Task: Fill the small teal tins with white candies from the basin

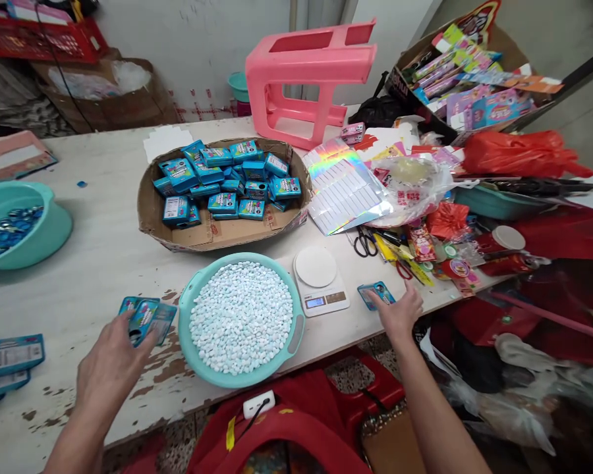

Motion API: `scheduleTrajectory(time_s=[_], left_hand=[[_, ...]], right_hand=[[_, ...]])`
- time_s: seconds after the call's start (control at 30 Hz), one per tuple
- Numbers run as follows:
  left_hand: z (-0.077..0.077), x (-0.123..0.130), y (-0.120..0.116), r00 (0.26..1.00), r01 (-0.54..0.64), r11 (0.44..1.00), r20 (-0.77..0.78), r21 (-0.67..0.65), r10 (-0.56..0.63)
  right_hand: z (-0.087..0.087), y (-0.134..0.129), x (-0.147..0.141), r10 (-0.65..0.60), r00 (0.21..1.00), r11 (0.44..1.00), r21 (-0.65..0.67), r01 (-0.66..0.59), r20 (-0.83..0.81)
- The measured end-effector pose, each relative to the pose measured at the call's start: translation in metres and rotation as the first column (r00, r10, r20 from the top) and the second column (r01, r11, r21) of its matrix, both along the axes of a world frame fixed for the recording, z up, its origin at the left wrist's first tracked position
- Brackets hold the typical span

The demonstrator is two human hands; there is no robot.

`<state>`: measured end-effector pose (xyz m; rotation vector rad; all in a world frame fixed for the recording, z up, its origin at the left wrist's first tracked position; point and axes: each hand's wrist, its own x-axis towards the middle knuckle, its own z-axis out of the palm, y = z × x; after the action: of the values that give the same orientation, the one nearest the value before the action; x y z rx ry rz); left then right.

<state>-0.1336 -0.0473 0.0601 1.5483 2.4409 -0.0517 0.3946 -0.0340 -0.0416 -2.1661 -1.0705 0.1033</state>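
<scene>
At the left, my left hand point(112, 359) has its thumb and fingers closed on a few flat blue cartons point(145, 318) by the table's front. My right hand point(402, 314) is at the table's front edge with its fingers apart. Its thumb reaches to a flat blue carton point(377, 293) lying on the table. Between the hands stands a turquoise basin point(188, 349) full of small white and pale blue candies point(242, 316). Beside it, a white kitchen scale point(321, 280) has its display lit and its round pan bare.
Behind the basin, a cardboard tray point(212, 238) holds many filled blue boxes point(217, 157). More flat cartons point(12, 355) lie at far left, below a turquoise tub point(54, 227). Silvery sticker sheets point(343, 187), scissors point(364, 243) and wrappers crowd the right. A pink stool point(264, 85) lies behind.
</scene>
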Motion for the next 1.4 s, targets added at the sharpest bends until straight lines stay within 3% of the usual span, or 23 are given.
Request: scheduleTrajectory(time_s=[0.07, 0.13, 0.27, 0.37, 0.53, 0.63, 0.73, 0.83, 0.93, 1.03, 1.13, 1.2, 1.3, 1.33, 1.37, 1.4], left_hand=[[-0.020, -0.025, -0.012, 0.995, -0.067, 0.986, -0.078, -0.154, 0.056], [-0.045, -0.038, -0.023, 0.992, -0.098, 0.971, -0.100, -0.217, 0.078], [-0.082, -0.040, -0.041, 0.985, -0.137, 0.987, -0.114, -0.086, 0.127], [-0.084, -0.032, -0.049, 0.978, -0.132, 0.991, -0.162, 0.029, 0.135], [-0.059, -0.006, -0.044, 0.953, -0.022, 0.955, -0.282, 0.297, 0.110], [-0.053, 0.011, -0.029, 0.978, 0.099, 0.919, -0.207, 0.382, -0.019], [-0.062, 0.036, -0.009, 0.969, 0.240, 0.905, -0.027, 0.351, -0.247], [-0.083, 0.082, 0.010, 0.864, 0.386, 0.848, 0.179, 0.364, -0.470], [-0.099, 0.136, 0.024, 0.712, 0.544, 0.742, 0.252, 0.391, -0.655], [-0.107, 0.173, 0.032, 0.639, 0.663, 0.666, 0.203, 0.342, -0.742], [-0.112, 0.181, 0.035, 0.633, 0.701, 0.657, 0.182, 0.277, -0.752], [-0.113, 0.176, 0.035, 0.676, 0.649, 0.717, 0.240, 0.254, -0.697], [-0.109, 0.164, 0.039, 0.752, 0.385, 0.890, 0.475, 0.244, -0.456], [-0.106, 0.160, 0.042, 0.722, 0.244, 0.940, 0.601, 0.240, -0.341], [-0.102, 0.157, 0.045, 0.633, 0.089, 0.971, 0.740, 0.221, -0.227], [-0.099, 0.154, 0.048, 0.480, -0.062, 0.982, 0.868, 0.177, -0.126]], right_hand=[[-0.017, -0.006, 0.020, 0.018, 0.998, 0.997, -0.073, -0.023, -0.064], [-0.024, -0.011, 0.024, 0.036, 0.993, 0.993, -0.112, -0.048, -0.111], [-0.015, -0.005, 0.005, 0.061, 0.990, 0.993, -0.091, -0.073, -0.129], [-0.006, 0.018, -0.020, 0.159, 0.976, 0.986, -0.026, -0.164, -0.152], [-0.009, 0.069, -0.066, 0.361, 0.903, 0.932, 0.065, -0.356, -0.233], [-0.014, 0.083, -0.082, 0.396, 0.874, 0.918, 0.095, -0.385, -0.281], [-0.016, 0.079, -0.083, 0.372, 0.865, 0.928, 0.131, -0.348, -0.336], [-0.015, 0.061, -0.070, 0.290, 0.876, 0.957, 0.141, -0.254, -0.386], [-0.017, 0.037, -0.054, 0.191, 0.887, 0.981, 0.116, -0.157, -0.420], [-0.022, 0.013, -0.042, 0.108, 0.887, 0.994, 0.076, -0.083, -0.450], [-0.028, -0.005, -0.037, 0.066, 0.876, 0.998, 0.052, -0.046, -0.478], [-0.030, -0.012, -0.037, 0.051, 0.867, 0.999, 0.042, -0.034, -0.496], [-0.029, -0.014, -0.038, 0.048, 0.854, 0.999, 0.038, -0.033, -0.519], [-0.028, -0.014, -0.039, 0.054, 0.850, 0.998, 0.044, -0.037, -0.524], [-0.026, -0.013, -0.040, 0.064, 0.847, 0.998, 0.051, -0.043, -0.528], [-0.025, -0.010, -0.041, 0.076, 0.844, 0.997, 0.061, -0.051, -0.530]])
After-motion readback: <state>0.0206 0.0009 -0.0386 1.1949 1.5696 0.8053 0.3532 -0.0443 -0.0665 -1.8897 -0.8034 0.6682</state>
